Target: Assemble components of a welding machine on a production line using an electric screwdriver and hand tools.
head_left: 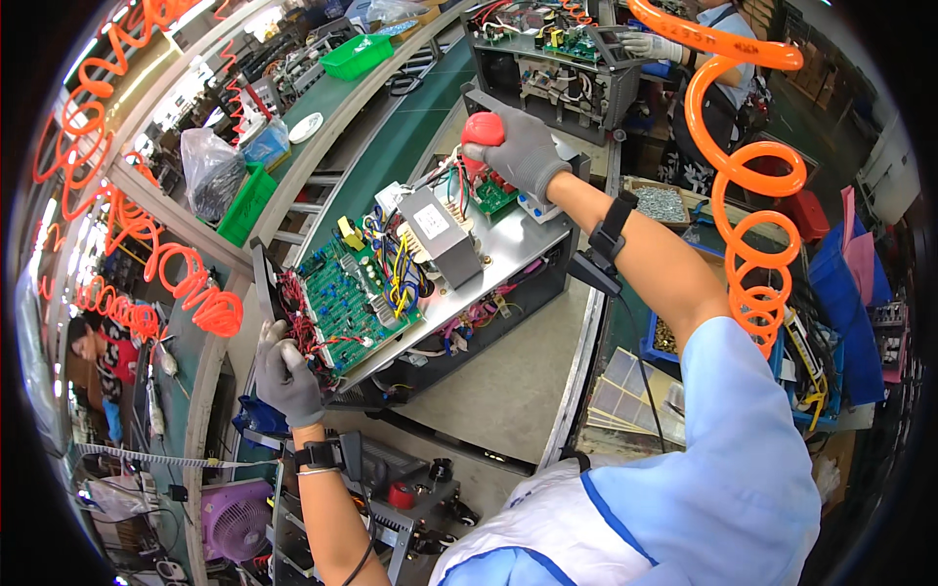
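An open machine chassis [508, 244] lies in front of me, a bare metal plate on top. It carries a green circuit board [342, 293] at its left end, a dark grey transformer [440, 239] in the middle, and bundles of coloured wires. My right hand [532, 156], in a grey glove, is closed around a red round-ended thing [484, 129] over the far right end; its lower part is mostly hidden. At the near left corner, my gloved left hand [288, 376] has its fingers bent over the dark end panel [264, 283], beside thin red wires [303, 327].
Another open chassis [547, 83] stands on the line beyond, by a co-worker's gloved hand [653, 46]. An orange coiled air hose [762, 166] hangs at the right, above parts trays [662, 205]. Green bins [357, 57] line the far left bench. A purple fan [236, 523] stands low left.
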A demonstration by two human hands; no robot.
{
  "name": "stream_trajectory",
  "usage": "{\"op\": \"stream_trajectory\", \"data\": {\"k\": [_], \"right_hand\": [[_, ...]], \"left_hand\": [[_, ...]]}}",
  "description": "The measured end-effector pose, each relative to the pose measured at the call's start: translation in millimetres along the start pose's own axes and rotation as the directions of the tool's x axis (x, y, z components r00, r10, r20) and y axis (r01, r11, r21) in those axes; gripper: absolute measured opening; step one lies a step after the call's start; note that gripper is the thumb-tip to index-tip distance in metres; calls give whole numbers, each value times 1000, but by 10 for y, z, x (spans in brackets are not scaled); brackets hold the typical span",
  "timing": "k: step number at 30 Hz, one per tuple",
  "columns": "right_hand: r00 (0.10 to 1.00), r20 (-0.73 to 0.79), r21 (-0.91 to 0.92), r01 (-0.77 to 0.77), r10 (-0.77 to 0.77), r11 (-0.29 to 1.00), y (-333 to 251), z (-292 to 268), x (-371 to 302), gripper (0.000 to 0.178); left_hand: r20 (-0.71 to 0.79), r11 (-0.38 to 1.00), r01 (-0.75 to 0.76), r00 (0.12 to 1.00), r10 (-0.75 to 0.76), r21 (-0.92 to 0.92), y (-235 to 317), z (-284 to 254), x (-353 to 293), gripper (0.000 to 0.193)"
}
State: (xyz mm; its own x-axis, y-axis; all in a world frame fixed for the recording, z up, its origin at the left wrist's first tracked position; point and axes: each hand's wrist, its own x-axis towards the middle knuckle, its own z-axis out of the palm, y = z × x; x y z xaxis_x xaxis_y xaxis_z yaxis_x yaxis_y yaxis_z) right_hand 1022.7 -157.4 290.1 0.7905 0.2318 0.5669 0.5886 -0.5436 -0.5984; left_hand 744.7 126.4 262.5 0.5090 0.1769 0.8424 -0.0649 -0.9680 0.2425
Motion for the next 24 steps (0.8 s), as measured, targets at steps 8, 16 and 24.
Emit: {"op": "stream_trajectory", "data": {"k": [8, 16, 24], "right_hand": [[963, 31, -6, 268, -268, 963, 0, -31, -220, 44], [961, -80, -153, 251, -265, 956, 85, -22, -238, 42], [956, -39, -146, 282, -291, 948, 53, 43, -295, 37]], "left_hand": [[-5, 1000, 3, 1000, -3, -3, 6, -24, 6, 11], [6, 1000, -2, 1000, 2, -3, -7, -24, 9, 10], [24, 1000, -10, 1000, 10, -2, -44, -38, -9, 16]]}}
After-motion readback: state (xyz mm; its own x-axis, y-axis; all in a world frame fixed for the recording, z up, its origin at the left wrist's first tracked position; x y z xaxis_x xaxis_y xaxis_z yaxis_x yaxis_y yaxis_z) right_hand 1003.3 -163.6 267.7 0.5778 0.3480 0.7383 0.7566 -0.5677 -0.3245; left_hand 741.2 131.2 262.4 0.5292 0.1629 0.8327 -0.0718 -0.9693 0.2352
